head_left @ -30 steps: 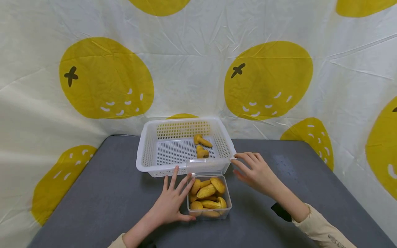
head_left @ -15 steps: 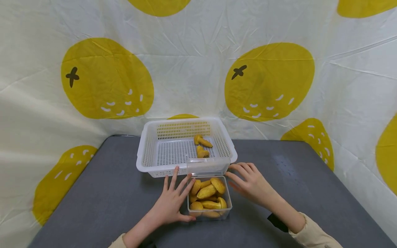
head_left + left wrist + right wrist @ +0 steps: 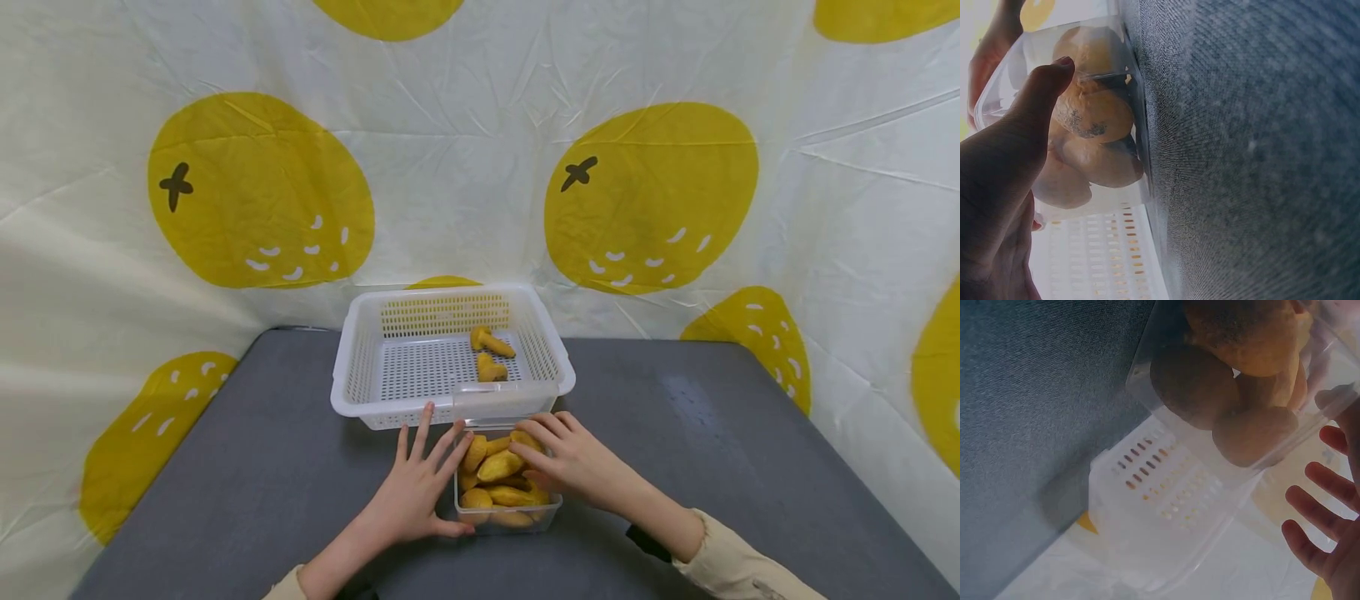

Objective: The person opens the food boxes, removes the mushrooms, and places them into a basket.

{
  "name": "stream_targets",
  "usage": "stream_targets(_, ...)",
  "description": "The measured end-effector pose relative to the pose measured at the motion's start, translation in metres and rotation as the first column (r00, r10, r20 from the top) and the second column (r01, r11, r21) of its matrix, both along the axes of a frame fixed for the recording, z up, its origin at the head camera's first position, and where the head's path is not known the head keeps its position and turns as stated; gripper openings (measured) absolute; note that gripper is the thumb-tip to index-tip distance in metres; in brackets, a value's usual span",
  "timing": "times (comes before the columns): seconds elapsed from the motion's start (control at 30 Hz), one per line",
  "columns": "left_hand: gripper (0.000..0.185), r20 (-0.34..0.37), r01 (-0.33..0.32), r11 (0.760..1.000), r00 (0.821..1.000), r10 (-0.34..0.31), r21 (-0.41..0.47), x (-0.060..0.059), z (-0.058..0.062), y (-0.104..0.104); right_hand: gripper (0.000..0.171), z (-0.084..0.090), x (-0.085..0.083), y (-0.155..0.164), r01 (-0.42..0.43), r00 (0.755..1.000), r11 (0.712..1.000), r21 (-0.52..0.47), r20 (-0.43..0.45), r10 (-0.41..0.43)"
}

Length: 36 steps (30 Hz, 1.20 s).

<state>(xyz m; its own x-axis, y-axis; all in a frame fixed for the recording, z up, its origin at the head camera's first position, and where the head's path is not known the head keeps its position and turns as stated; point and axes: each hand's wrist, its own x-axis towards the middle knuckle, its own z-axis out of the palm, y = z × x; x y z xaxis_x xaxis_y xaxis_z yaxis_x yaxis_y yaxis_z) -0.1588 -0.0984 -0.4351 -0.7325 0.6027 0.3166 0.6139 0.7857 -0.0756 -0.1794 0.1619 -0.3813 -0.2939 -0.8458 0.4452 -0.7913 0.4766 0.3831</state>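
A clear plastic box (image 3: 546,518) filled with yellow-brown mushrooms (image 3: 500,468) stands on the grey table. Its transparent lid (image 3: 498,400) is raised at the back and overlaps the basket's front rim. My left hand (image 3: 411,497) is spread along the box's left side. In the left wrist view its thumb (image 3: 1047,84) lies against the clear wall, with mushrooms visible behind. Over the right part of the box hovers my right hand (image 3: 573,467), fingers loosely bent above the mushrooms. The right wrist view shows those fingers (image 3: 1316,512) apart, pinching nothing; whether they touch a mushroom I cannot tell.
Directly behind the box is a white perforated basket (image 3: 347,367) with two mushrooms (image 3: 492,342) lying in its right half. A white cloth (image 3: 457,183) printed with yellow fruit hangs behind and beside the grey table (image 3: 285,433).
My right hand has moved left and toward me, from the lid's right edge beside the basket to above the mushrooms. The left hand, box and raised lid look unmoved.
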Motion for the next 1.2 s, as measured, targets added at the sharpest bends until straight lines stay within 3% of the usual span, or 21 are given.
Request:
stream_targets(0.33, 0.113, 0.006, 0.002, 1.0, 1.0, -0.002, 0.003, 0.001, 0.0, 0.0, 0.047, -0.002, -0.004, -0.012, 0.019, 0.999, 0.997, 0.076, 0.037, -0.022)
stream_targets(0.6, 0.113, 0.019, 0.002, 1.0, 1.0, -0.002, 0.002, 0.001, 0.0, 0.0, 0.049, -0.001, -0.006, -0.019, 0.047, 0.999, 0.985, 0.165, 0.001, -0.047)
stream_targets(1.2, 0.112, 0.023, -0.005, 1.0, 1.0, 0.005, 0.0, 0.0, 0.001, 0.001, 0.035, -0.002, -0.007, -0.023, 0.091, 0.996, 0.973, 0.21, -0.004, -0.092)
